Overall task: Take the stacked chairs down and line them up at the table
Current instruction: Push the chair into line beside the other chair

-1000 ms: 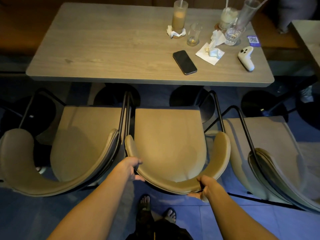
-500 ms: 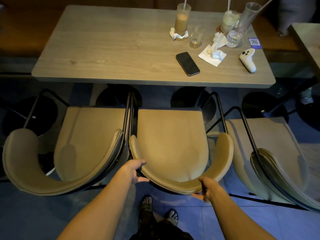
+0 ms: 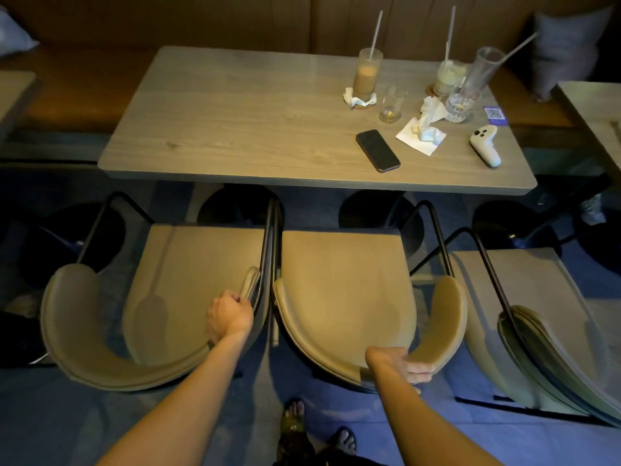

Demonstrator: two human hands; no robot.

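Three tan padded chairs with black metal frames stand in a row at the near side of the grey wooden table (image 3: 235,129). My left hand (image 3: 230,316) grips the right end of the left chair's (image 3: 188,284) curved backrest. My right hand (image 3: 401,363) holds the backrest of the middle chair (image 3: 342,290) from below, right of its centre. The left and middle chairs stand side by side, their frames almost touching. The right chair (image 3: 524,297) appears to be a stack of two, partly cut off by the frame edge.
On the table's right half lie a black phone (image 3: 378,150), a white controller (image 3: 485,145), crumpled napkins (image 3: 423,131) and several glasses (image 3: 366,75) with straws. A brown bench runs behind the table. Round black table bases (image 3: 240,206) stand under it. My sandalled feet (image 3: 295,422) are on the blue floor.
My left hand left the middle chair's backrest and moved left onto the left chair's backrest end. My right hand slid a little right along the middle backrest. The view pulled back.
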